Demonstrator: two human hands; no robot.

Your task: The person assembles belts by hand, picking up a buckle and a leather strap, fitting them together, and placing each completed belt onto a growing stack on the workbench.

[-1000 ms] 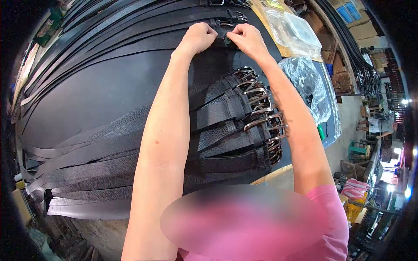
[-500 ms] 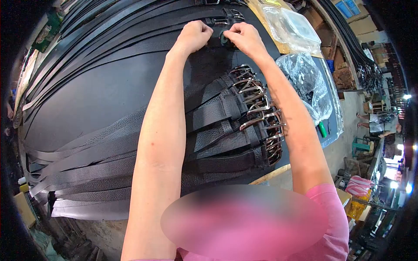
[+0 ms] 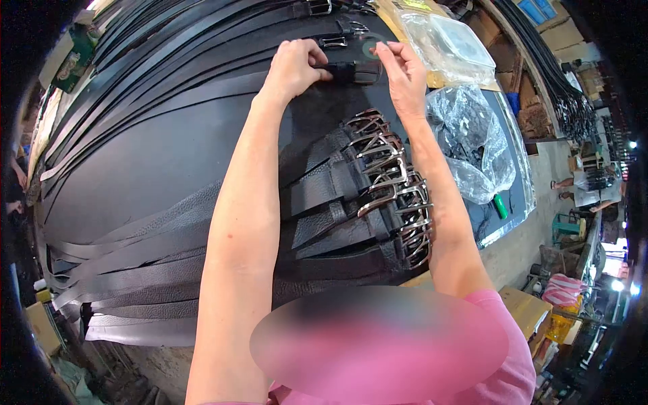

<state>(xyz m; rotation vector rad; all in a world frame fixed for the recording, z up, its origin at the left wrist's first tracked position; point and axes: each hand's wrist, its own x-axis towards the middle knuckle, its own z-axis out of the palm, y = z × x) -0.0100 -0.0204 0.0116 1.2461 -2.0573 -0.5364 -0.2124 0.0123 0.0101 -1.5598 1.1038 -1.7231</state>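
Observation:
My left hand (image 3: 295, 69) is closed on a black belt near its buckle (image 3: 366, 72), at the top middle of the head view. Just right of the buckle, my right hand (image 3: 403, 71) pinches a small round greenish thing (image 3: 370, 48), blurred and partly see-through. Another belt buckle (image 3: 333, 42) lies just above the held belt. Below both hands, several black belts (image 3: 317, 189) are fanned out with their metal buckles (image 3: 395, 182) bunched beside my right forearm.
More black straps (image 3: 169, 50) stretch across the upper left of the dark table (image 3: 162, 145). At the right edge are a clear plastic bag (image 3: 466, 142), a plastic-wrapped packet (image 3: 449, 40) and a green cylinder (image 3: 499, 206). A person (image 3: 594, 185) is in the far right background.
My right hand has moved right and slightly down, away from my left hand, with the round thing at its fingertips. The buckle of the held belt now shows between my hands.

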